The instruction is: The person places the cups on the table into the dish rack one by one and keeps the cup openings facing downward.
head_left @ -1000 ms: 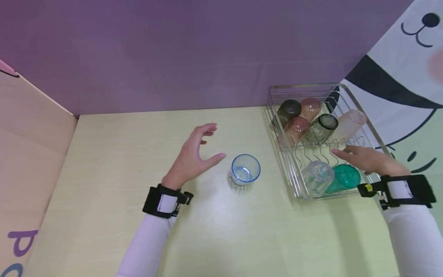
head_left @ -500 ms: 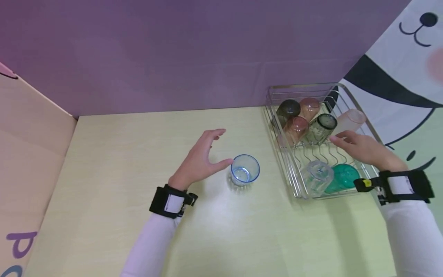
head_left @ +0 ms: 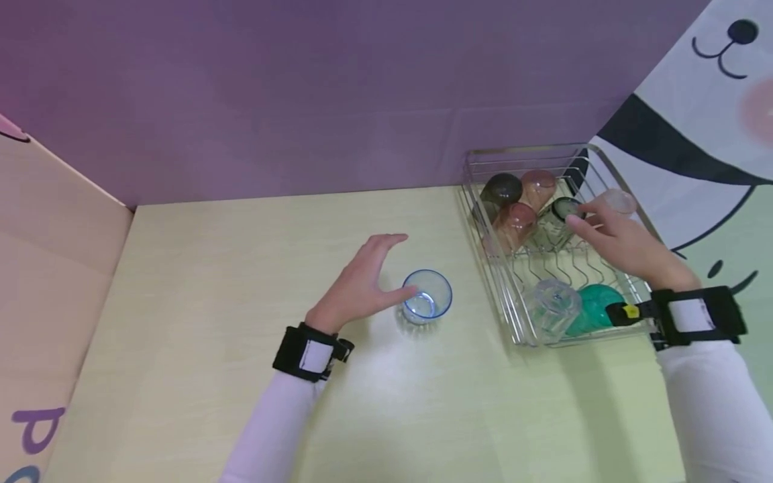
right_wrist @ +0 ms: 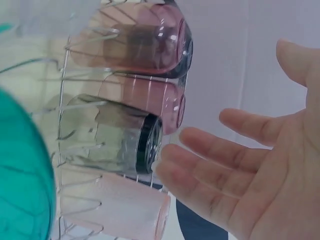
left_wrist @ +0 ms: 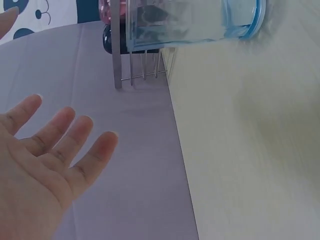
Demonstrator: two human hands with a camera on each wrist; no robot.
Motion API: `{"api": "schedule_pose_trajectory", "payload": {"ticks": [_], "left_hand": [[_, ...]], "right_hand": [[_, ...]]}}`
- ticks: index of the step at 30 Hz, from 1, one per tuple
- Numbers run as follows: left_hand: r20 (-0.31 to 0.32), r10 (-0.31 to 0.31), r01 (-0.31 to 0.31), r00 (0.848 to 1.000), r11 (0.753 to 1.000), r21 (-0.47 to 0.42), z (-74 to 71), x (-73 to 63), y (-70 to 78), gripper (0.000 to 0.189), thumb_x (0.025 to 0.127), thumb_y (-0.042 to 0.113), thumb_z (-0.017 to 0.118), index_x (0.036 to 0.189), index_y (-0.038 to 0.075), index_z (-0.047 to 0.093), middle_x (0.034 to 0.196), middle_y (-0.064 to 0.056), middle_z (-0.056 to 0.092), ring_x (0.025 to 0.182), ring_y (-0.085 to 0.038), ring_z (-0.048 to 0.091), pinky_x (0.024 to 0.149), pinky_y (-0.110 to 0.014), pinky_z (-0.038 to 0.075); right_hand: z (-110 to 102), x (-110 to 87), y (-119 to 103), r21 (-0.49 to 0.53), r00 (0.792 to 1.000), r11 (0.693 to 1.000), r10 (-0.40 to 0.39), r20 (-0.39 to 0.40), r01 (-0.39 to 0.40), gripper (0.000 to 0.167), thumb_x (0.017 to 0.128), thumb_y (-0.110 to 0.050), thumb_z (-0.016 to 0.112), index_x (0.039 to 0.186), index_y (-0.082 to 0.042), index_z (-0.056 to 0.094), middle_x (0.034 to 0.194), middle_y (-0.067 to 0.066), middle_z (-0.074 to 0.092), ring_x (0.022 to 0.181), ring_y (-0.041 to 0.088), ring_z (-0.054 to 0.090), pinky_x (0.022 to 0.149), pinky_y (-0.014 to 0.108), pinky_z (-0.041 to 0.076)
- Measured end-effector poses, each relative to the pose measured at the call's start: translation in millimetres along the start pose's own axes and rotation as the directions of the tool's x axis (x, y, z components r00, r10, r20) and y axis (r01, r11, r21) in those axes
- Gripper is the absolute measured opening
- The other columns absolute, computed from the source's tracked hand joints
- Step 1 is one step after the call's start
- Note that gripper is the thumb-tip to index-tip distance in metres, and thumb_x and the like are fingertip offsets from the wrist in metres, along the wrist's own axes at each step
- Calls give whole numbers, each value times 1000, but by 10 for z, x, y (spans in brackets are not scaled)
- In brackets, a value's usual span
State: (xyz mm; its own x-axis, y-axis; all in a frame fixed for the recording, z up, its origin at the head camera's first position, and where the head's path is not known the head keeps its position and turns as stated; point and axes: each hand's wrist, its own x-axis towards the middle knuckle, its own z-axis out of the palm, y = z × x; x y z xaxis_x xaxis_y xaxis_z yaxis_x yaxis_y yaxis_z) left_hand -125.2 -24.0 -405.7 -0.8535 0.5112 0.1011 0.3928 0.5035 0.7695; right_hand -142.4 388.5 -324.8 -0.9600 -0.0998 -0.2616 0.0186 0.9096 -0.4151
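Observation:
A clear drinking glass with a blue rim [head_left: 427, 307] stands upright on the table. Beside it my left hand [head_left: 356, 285] is held with fingers spread; its thumb overlaps the glass in the head view, and contact cannot be told. My right hand [head_left: 625, 245] hovers over the wire rack [head_left: 525, 148], fingers extended and holding nothing. Its fingertips are close to the dark base of an upturned grey glass [right_wrist: 112, 135]; whether they touch is unclear. A pale pink glass [right_wrist: 115, 205] sits next to that one, partly hidden by the hand in the head view.
Pink glasses [head_left: 516, 225] and a dark glass [head_left: 502, 190] fill the rack's back left. A clear faceted glass [head_left: 554, 308] and a teal glass [head_left: 594, 310] sit at its front. A purple wall [head_left: 302, 100] rises behind the table [head_left: 211, 302].
My left hand has moved right, toward the blue-rimmed glass. My right hand has gone from above the teal glass up and left to the grey glass. The glasses have not moved.

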Motion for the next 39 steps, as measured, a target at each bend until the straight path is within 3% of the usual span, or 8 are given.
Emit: {"api": "schedule_pose_trajectory", "payload": {"ticks": [7, 12, 20, 26, 33, 39], "left_hand": [[78, -10, 5, 997, 998, 68, 185, 61, 35, 88, 82, 51, 74, 154, 23, 31, 156, -4, 34, 143, -23, 35, 113, -50, 41], [114, 32, -48, 993, 989, 139, 313, 106, 66, 89, 82, 49, 75, 154, 25, 30, 158, -8, 29, 143, -28, 35, 107, -52, 45], [213, 106, -159, 971, 956, 248, 503, 165, 62, 93, 83, 49, 75, 157, 25, 24, 164, -11, 19, 151, -30, 22, 118, -52, 34], [279, 98, -182, 955, 938, 293, 609, 170, 70, 98, 82, 46, 77, 159, 28, 18, 166, -12, 7, 154, -32, 9, 124, -53, 22], [279, 115, -219, 953, 901, 374, 661, 220, 98, 93, 80, 44, 79, 156, 30, 26, 164, -15, 13, 151, -34, 20, 117, -55, 33], [311, 70, -188, 948, 912, 366, 689, 220, 75, 72, 86, 34, 74, 150, 31, 40, 162, -14, 19, 149, -32, 25, 111, -52, 43]], "right_hand": [[37, 33, -118, 38, 999, 998, -44, 5, 44, 69, 105, -46, 32, 152, 5, 23, 150, 38, 29, 126, 59, 40, 96, 73, 39], [36, 66, -160, 16, 999, 999, -49, 12, 49, 69, 106, -46, 31, 152, 5, 24, 150, 38, 29, 125, 59, 41, 96, 73, 39], [31, 84, -197, 2, 998, 999, -51, 25, 51, 70, 105, -47, 31, 152, 5, 24, 146, 39, 35, 125, 59, 41, 98, 72, 38], [24, 69, -191, 2, 999, 999, -35, 29, 35, 71, 105, -48, 31, 152, 4, 24, 145, 39, 36, 126, 58, 42, 96, 72, 39], [35, 69, -164, 12, 998, 999, -43, 42, 43, 70, 105, -48, 30, 152, 5, 24, 146, 38, 34, 126, 58, 41, 99, 72, 37], [44, 57, -162, 44, 997, 998, -54, 56, 52, 70, 106, -47, 29, 152, 5, 22, 149, 38, 32, 130, 57, 38, 102, 72, 34]]}}
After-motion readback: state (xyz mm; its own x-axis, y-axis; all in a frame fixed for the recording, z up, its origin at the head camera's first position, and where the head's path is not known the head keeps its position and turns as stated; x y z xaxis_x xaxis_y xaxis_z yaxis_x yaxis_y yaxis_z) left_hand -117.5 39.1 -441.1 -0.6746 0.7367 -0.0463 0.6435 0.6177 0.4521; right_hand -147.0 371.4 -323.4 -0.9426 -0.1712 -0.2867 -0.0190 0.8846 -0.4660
